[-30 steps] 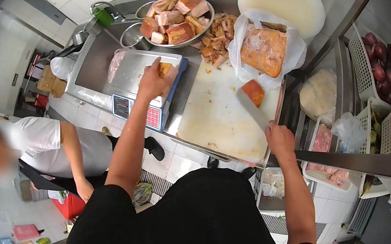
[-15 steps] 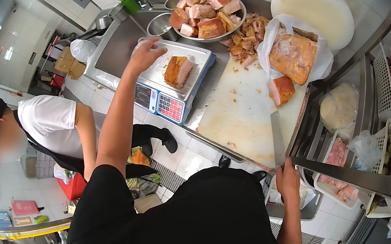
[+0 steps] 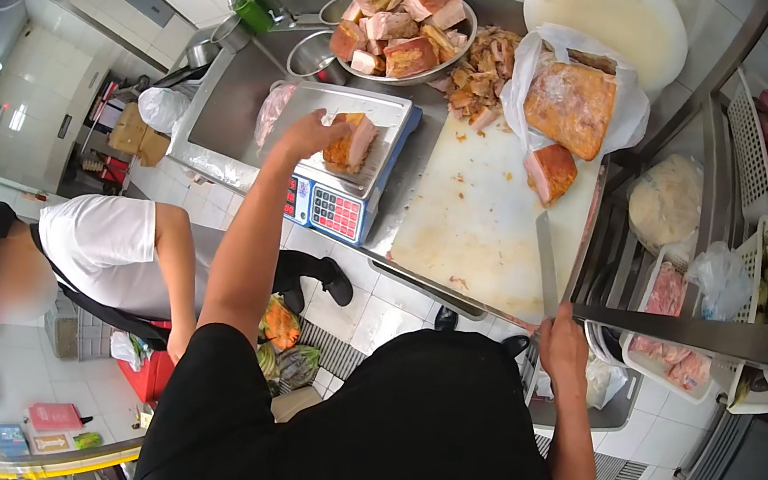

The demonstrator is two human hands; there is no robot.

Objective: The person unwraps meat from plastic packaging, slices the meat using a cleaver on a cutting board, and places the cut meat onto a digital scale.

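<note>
On the pan of the digital scale (image 3: 342, 211) lies a chunk of roast pork (image 3: 357, 144) with a browned crust. My left hand (image 3: 308, 135) is at the left side of that chunk, fingers extended toward it and not closed around it; whether they touch it I cannot make out. My right hand (image 3: 564, 344) grips the handle of a knife (image 3: 547, 263), whose blade rests over the front right of the white cutting board (image 3: 461, 222). A smaller cut piece of pork (image 3: 551, 173) sits at the board's right, beside a large pork block (image 3: 571, 106) in a plastic bag.
A metal bowl heaped with pork chunks (image 3: 403, 34) stands behind the scale, with meat scraps (image 3: 483, 74) next to it. To the right, a steel shelf (image 3: 707, 335) holds baskets and trays. A person in a white shirt (image 3: 102, 233) is at the left.
My left hand has come down and right, from above the scale's left side to the pork chunk. The knife stays in my right hand, nearly unmoved. The view has shifted slightly.
</note>
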